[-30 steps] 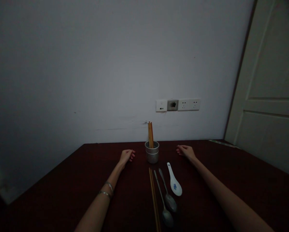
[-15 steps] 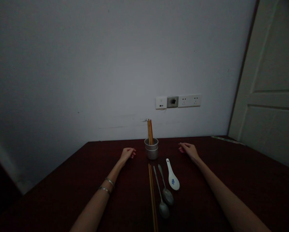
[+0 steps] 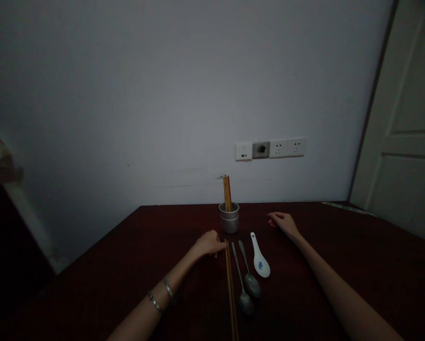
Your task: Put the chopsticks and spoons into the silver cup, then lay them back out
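Observation:
My left hand (image 3: 208, 243), with bracelets on the wrist, is at the top ends of a pair of wooden chopsticks (image 3: 231, 289) lying on the table. One fingertip reaches the chopsticks; its other fingers bend downward, apart from it, and nothing shows in the hand. Right of the chopsticks lie two metal spoons, one with a long thin handle (image 3: 238, 270) and another (image 3: 252, 285) beside it. A white spoon with a blue mark (image 3: 259, 258) lies farther right. My right hand (image 3: 282, 223) rests on the table, fingers curled in, holding nothing visible.
Behind the utensils stands a metal cup (image 3: 229, 221) with several chopsticks (image 3: 227, 193) upright in it. The dark red table (image 3: 163, 227) meets a pale wall (image 3: 163, 118) with sockets (image 3: 287, 148). A door (image 3: 411, 175) is on the right.
My left hand has moved right and nearer to me, from left of the cup to the chopsticks' top ends. The right hand stays in place; the view has shifted slightly.

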The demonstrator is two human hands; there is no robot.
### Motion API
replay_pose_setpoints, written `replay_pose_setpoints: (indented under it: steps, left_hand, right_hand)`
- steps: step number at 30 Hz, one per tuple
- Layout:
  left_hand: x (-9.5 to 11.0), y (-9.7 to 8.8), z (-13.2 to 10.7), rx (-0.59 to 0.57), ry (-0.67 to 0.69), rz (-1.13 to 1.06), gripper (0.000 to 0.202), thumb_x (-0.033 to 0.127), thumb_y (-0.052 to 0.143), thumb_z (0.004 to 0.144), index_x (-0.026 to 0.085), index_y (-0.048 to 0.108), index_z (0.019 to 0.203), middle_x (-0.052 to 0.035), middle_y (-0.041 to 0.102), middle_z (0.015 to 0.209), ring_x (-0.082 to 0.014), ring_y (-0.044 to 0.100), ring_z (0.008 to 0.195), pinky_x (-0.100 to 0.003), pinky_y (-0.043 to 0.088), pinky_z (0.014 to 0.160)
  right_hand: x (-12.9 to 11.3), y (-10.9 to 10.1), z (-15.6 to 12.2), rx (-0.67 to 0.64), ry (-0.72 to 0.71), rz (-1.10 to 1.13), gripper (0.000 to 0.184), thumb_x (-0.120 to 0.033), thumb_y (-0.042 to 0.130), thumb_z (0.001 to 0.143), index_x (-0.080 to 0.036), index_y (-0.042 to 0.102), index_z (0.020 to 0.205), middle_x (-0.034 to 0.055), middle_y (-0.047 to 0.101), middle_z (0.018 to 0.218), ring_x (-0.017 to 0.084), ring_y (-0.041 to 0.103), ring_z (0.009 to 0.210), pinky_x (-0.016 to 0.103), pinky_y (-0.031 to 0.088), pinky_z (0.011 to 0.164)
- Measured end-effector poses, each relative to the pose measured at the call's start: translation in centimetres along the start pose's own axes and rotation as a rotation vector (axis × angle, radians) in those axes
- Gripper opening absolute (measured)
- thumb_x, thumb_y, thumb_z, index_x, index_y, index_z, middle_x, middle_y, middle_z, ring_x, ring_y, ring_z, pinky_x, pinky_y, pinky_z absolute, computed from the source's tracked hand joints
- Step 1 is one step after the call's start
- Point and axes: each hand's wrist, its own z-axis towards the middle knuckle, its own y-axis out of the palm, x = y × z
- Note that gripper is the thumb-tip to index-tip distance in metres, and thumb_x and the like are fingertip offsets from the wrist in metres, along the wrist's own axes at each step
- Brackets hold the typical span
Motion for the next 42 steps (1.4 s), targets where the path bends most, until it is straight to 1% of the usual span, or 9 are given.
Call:
replay_pose_setpoints:
  steps: [5, 9, 15, 21, 27, 31, 34, 38, 42]
  left_hand:
    - [2.1, 0.7, -1.0, 0.075, -0.042, 0.168, 0.031, 0.044, 0.052, 0.063, 0.015, 0.06, 0.056, -0.0094, 0.062, 0.059, -0.0192, 0.058, 0.058, -0.024, 0.04, 0.051]
    - [2.4, 1.8, -0.9, 0.157, -0.035, 0.27, 0.029, 0.042, 0.055, 0.06, 0.016, 0.064, 0.071, -0.0136, 0.065, 0.076, -0.0261, 0.061, 0.072, -0.031, 0.044, 0.059]
    - [2.6, 2.5, -0.8, 0.164, -0.025, 0.314, 0.027, 0.038, 0.051, 0.064, 0.016, 0.064, 0.07, -0.0168, 0.064, 0.079, -0.03, 0.061, 0.076, -0.037, 0.045, 0.062]
    - [2.8, 2.7, -0.9, 0.193, -0.026, 0.285, 0.024, 0.03, 0.048, 0.066, 0.015, 0.064, 0.073, -0.0164, 0.064, 0.076, -0.0298, 0.061, 0.075, -0.035, 0.045, 0.059]
    - [2.5, 2.8, -0.9, 0.184, -0.01, 0.24, 0.022, 0.03, 0.048, 0.066, 0.015, 0.065, 0.068, -0.0133, 0.064, 0.07, -0.0236, 0.061, 0.066, -0.026, 0.04, 0.051]
    - [2.5, 1.5, -0.8, 0.239, 0.07, 0.176, 0.024, 0.03, 0.048, 0.067, 0.013, 0.064, 0.067, -0.0093, 0.061, 0.063, -0.0171, 0.057, 0.057, -0.022, 0.033, 0.046]
    - [3.4, -0.4, -0.6, 0.322, 0.131, 0.144, 0.021, 0.025, 0.047, 0.067, 0.011, 0.062, 0.062, -0.006, 0.058, 0.058, -0.0127, 0.052, 0.051, -0.021, 0.029, 0.045]
    - [6.1, -3.9, -1.0, 0.448, 0.233, 0.076, 0.021, 0.024, 0.047, 0.067, 0.012, 0.055, 0.052, -0.0003, 0.049, 0.048, -0.0084, 0.044, 0.044, -0.021, 0.024, 0.044]
    - [9.3, -7.0, -2.1, 0.622, 0.333, 0.025, 0.021, 0.026, 0.047, 0.07, 0.014, 0.052, 0.054, 0.0019, 0.046, 0.047, -0.008, 0.041, 0.045, -0.021, 0.023, 0.045]
  right_hand:
    - [0.1, -0.1, 0.1, -0.027, 0.004, -0.042, 0.024, -0.033, 0.055, 0.065, -0.011, 0.064, 0.073, 0.0044, 0.063, 0.054, 0.013, 0.055, 0.047, 0.021, 0.042, 0.045]
    - [-0.2, -0.1, -0.1, -0.026, -0.011, -0.078, 0.024, -0.033, 0.055, 0.066, -0.012, 0.064, 0.071, 0.0041, 0.063, 0.053, 0.012, 0.055, 0.046, 0.021, 0.041, 0.045]
    - [-0.6, 0.0, -0.4, -0.02, -0.016, -0.081, 0.022, -0.031, 0.054, 0.065, -0.012, 0.064, 0.069, 0.0042, 0.062, 0.052, 0.013, 0.056, 0.047, 0.021, 0.041, 0.045]
    - [-0.6, 0.0, -0.4, -0.029, -0.031, -0.119, 0.023, -0.032, 0.053, 0.066, -0.012, 0.064, 0.071, 0.0038, 0.062, 0.052, 0.012, 0.055, 0.046, 0.021, 0.041, 0.046]
    - [-0.4, 0.0, -0.3, -0.037, -0.027, -0.115, 0.023, -0.032, 0.052, 0.066, -0.013, 0.064, 0.072, 0.0037, 0.063, 0.054, 0.013, 0.056, 0.049, 0.022, 0.042, 0.048]
    - [-0.2, 0.0, -0.1, -0.047, -0.021, -0.086, 0.023, -0.032, 0.052, 0.066, -0.013, 0.064, 0.071, 0.0036, 0.062, 0.054, 0.013, 0.056, 0.049, 0.022, 0.042, 0.047]
    - [-0.1, 0.1, -0.1, -0.053, -0.028, -0.075, 0.024, -0.033, 0.052, 0.066, -0.013, 0.064, 0.071, 0.0033, 0.062, 0.053, 0.013, 0.056, 0.048, 0.022, 0.041, 0.046]
    - [-0.2, 0.2, -0.2, -0.054, -0.034, -0.087, 0.027, -0.035, 0.052, 0.065, -0.012, 0.065, 0.071, 0.0037, 0.062, 0.052, 0.014, 0.056, 0.048, 0.022, 0.041, 0.047]
    - [-0.4, 0.3, -0.3, -0.071, -0.043, -0.092, 0.03, -0.036, 0.051, 0.066, -0.011, 0.064, 0.073, 0.0045, 0.062, 0.054, 0.014, 0.056, 0.049, 0.022, 0.041, 0.047]
